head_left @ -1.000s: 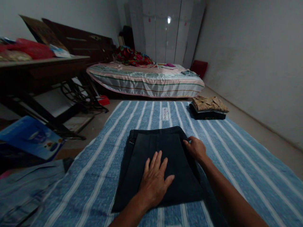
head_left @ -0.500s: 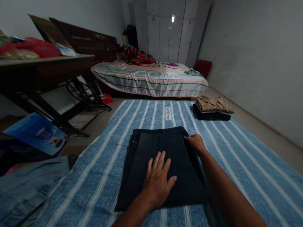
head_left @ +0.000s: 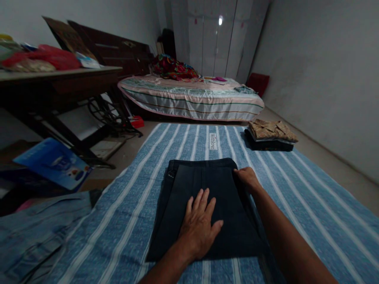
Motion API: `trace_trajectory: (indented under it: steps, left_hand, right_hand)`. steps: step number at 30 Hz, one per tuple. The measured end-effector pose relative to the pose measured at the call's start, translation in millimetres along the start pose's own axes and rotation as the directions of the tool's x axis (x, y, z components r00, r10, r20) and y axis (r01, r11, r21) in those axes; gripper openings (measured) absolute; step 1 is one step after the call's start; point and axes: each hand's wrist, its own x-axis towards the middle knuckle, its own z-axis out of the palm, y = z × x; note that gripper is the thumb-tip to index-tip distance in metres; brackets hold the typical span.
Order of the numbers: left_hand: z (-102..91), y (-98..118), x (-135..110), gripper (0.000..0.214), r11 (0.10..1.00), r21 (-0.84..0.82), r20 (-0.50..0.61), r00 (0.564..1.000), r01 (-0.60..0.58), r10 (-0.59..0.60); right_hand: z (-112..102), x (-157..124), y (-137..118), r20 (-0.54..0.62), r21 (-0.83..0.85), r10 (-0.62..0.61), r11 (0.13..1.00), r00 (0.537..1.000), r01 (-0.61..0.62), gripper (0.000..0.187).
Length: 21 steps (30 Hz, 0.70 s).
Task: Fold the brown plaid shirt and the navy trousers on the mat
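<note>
A pair of dark trousers (head_left: 222,232), folded up on itself, lies on a blue-and-white striped bedcover (head_left: 118,221) with its waistband at the far end. My left hand (head_left: 199,225) rests flat on the middle of the folded cloth, fingers spread. At the upper right edge, my right hand (head_left: 247,177) is closed, its thumb and fingers pinching the trousers near the waistband. Part of the cloth on the right is hidden behind my right forearm.
A stack of folded clothes (head_left: 271,136) sits at the bedcover's far right. Light-blue jeans (head_left: 35,232) lie at the near left, below a blue box (head_left: 56,163). A sewing machine table (head_left: 68,79) stands left; another bed (head_left: 189,98) is farther back.
The view has shifted slightly, so the surroundings appear a little farther right. Both hands keep nearly the same places on the trousers.
</note>
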Motion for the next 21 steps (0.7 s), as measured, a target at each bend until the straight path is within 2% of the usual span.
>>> trace_trajectory:
  steps: [9,12,14,16,18,19,21]
  left_hand:
    - [-3.8,1.5,1.4,0.060,0.999,0.033,0.032,0.999,0.001,-0.002]
    - [-16.7,5.2,4.8,0.058,0.999,0.045,0.061,0.998,-0.018,0.015]
    - [-29.2,10.4,13.4,0.051,0.997,0.055,0.017,0.999,-0.049,0.048]
    - [-41.0,17.7,30.8,0.043,0.992,0.077,-0.092,0.990,-0.104,0.111]
    - [-49.4,26.1,58.3,0.034,0.976,0.104,-0.197,0.957,-0.193,0.211]
    - [-51.8,30.5,75.5,0.030,0.962,0.119,-0.223,0.937,-0.247,0.268]
    - [-53.6,38.6,113.8,0.026,0.921,0.164,-0.191,0.904,-0.354,0.381]
  right_hand:
    - [0.0,0.4,0.0,-0.029,-0.025,-0.003,1.000,1.000,0.002,0.042]
    - [0.9,0.3,0.9,-0.035,-0.022,-0.027,0.999,0.999,0.026,0.041]
    - [1.4,0.3,1.5,-0.042,-0.017,-0.046,0.999,0.998,0.045,0.042]
    - [1.5,-0.3,1.7,-0.052,-0.012,-0.061,0.998,0.997,0.060,0.043]
    - [1.4,-1.3,1.4,-0.064,-0.008,-0.072,0.997,0.995,0.071,0.043]
    - [1.4,-1.9,1.3,-0.068,-0.005,-0.077,0.997,0.995,0.077,0.042]
    - [1.5,-2.9,1.1,-0.071,0.002,-0.087,0.996,0.994,0.088,0.040]
